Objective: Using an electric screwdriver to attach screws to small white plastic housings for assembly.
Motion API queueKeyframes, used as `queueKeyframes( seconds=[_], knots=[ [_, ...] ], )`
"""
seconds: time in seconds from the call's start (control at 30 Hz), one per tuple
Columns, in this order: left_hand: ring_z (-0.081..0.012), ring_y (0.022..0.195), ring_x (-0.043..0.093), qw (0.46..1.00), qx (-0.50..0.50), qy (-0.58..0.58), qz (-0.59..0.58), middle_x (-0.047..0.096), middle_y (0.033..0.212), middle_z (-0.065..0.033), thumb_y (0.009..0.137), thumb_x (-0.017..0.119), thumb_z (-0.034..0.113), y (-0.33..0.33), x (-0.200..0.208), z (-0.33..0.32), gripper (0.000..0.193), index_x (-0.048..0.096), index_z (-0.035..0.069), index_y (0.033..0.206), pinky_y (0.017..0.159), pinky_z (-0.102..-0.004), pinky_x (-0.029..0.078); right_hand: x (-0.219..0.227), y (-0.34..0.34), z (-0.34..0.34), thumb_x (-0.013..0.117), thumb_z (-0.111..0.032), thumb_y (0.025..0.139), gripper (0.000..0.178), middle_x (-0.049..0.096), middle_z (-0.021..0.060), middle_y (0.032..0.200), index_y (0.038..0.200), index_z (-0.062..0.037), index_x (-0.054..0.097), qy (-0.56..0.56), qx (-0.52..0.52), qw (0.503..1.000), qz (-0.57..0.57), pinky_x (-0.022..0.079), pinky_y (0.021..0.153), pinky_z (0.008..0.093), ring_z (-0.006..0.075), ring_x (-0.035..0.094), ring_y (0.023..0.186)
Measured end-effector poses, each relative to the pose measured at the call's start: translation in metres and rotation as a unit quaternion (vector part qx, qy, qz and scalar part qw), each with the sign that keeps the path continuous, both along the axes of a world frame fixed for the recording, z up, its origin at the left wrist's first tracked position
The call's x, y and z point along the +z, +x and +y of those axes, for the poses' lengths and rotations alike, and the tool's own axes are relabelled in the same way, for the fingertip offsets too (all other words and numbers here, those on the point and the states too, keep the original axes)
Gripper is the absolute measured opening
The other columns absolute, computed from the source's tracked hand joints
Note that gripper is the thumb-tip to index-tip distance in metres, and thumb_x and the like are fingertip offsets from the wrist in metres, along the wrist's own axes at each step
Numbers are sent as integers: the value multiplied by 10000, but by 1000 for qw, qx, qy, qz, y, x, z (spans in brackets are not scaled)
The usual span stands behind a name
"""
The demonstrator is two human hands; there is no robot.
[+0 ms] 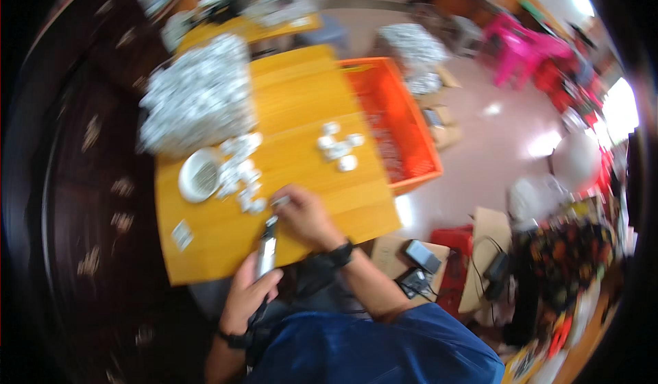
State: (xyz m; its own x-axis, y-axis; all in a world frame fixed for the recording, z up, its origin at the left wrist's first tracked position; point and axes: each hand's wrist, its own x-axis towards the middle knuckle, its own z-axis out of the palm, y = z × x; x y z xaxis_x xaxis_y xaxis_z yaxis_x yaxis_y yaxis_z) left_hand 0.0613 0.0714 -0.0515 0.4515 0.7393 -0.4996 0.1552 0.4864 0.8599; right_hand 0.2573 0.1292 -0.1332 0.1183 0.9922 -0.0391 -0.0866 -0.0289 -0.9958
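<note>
My left hand (250, 286) is wrapped round a slim silver and black tool (266, 257), which looks like an electric screwdriver, its tip pointing away from me. Just beyond that tip my right hand (306, 214) pinches a small white piece (281, 201), mostly covered by the fingers. A loose heap of similar white pieces (243, 171) lies ahead on the yellow table (295, 103). Left of the heap stands a white bowl (186, 185) with many tiny greyish metal parts inside. Farther right, several white pieces (337, 149) sit in a small group. Blur hides fine detail.
A large clear bag of white pieces (199, 96) fills the table's far left. An orange crate (411, 127) stands against the right edge. A small white packet (182, 235) lies near left. Cardboard boxes (404, 254) with devices are on the right; pink stools (517, 48) stand farther off.
</note>
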Motion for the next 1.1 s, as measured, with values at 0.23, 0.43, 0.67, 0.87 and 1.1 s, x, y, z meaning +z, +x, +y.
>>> queueKeyframes(
  seconds=[0.23,0.43,0.67,0.87,1.1],
  knots=[
    [-79,568,483,1000,-14,5,-8,523,709,-7,954,569,118,-4,11,-3,75,531,55,969,533,-210,385,-6,-9,7,608,-50,902,98,669,93,792,998,-29,613,90,19,995,-27,531,707,313,186,662,741],
    [-74,544,475,1000,2,-14,3,513,678,-1,957,544,94,2,13,0,54,529,68,912,511,-204,375,-1,-1,2,604,-57,910,95,682,101,812,999,-25,612,84,6,996,-35,537,708,320,202,678,754],
    [-75,570,486,997,19,-55,-56,540,741,-13,964,519,101,-15,5,-2,142,536,36,1089,530,-197,378,-4,-13,7,593,-71,929,82,661,75,806,993,-27,619,89,21,996,8,531,722,309,169,648,764],
    [-154,596,543,984,20,-95,-147,561,848,-100,954,546,250,-6,2,-4,543,418,-38,1397,531,-291,478,-8,-3,8,590,-112,988,74,652,36,898,1036,-59,610,36,6,979,198,531,747,278,113,628,834],
    [-129,635,575,986,9,-78,-145,580,838,-87,895,656,198,-25,16,-11,576,412,-19,1370,549,-240,481,18,10,5,621,-40,948,134,667,76,998,1073,-58,575,-57,-5,913,404,527,722,240,129,637,803]
  ],
)
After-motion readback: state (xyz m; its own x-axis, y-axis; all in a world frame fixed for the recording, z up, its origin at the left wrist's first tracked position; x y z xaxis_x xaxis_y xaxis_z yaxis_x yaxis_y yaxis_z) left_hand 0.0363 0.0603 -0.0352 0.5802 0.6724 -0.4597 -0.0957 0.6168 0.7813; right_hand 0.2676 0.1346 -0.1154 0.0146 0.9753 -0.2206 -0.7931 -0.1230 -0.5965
